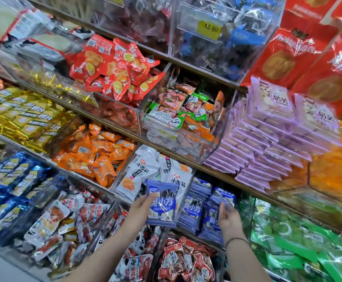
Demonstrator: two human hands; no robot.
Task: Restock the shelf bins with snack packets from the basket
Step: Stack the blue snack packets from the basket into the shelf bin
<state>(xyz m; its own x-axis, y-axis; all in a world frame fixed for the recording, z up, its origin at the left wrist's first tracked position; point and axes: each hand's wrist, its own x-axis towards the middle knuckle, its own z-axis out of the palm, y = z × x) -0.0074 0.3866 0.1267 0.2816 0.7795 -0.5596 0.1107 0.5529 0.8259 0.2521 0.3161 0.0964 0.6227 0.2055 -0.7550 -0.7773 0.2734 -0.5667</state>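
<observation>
The clear acrylic shelf bin (206,151) in the middle looks smooth and shiny, streaked with glare. The purple plastic-film snack packet (162,202) nearby is glossy and lightly crinkled, as are the stacked purple film packets (194,210) to its right. The gold foil packets (23,117) at left glint like metal. The yellow price tag (209,29) looks like matt paper.

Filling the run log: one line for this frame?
left hand: holds purple packet | right hand: at purple bin, grip unclear

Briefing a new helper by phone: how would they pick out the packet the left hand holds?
From the yellow price tag at the top, drop down to the bin of white packets. Before it, the left hand grips a blue-violet packet with white characters. Unlike its twins shelved to its right, it is lifted free.
</observation>
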